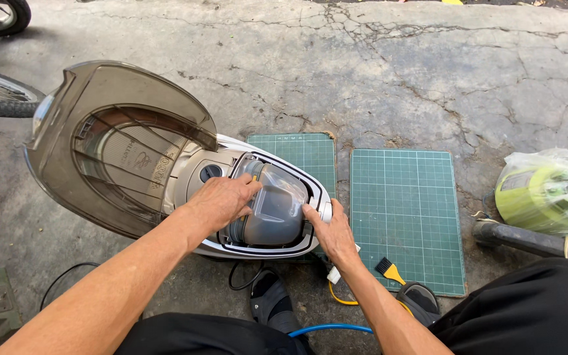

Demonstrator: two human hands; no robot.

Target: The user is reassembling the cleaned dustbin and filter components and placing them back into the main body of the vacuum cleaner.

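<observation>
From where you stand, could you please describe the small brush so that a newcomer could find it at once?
Start at the white vacuum cleaner on the concrete, then look right to the larger green cutting mat. The brush lies on that mat's near left corner, beside a dark sandal. Its black bristles and yellow handle set it apart.

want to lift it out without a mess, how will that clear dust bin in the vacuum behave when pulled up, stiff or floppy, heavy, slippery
The dust bin looks like moulded clear plastic, so probably stiff, not floppy. It appears grey with dust inside, so likely light, though it may spill if tipped. Its smooth walls could be slippery; the left hand and right hand grip it from opposite sides, which should help.
</observation>
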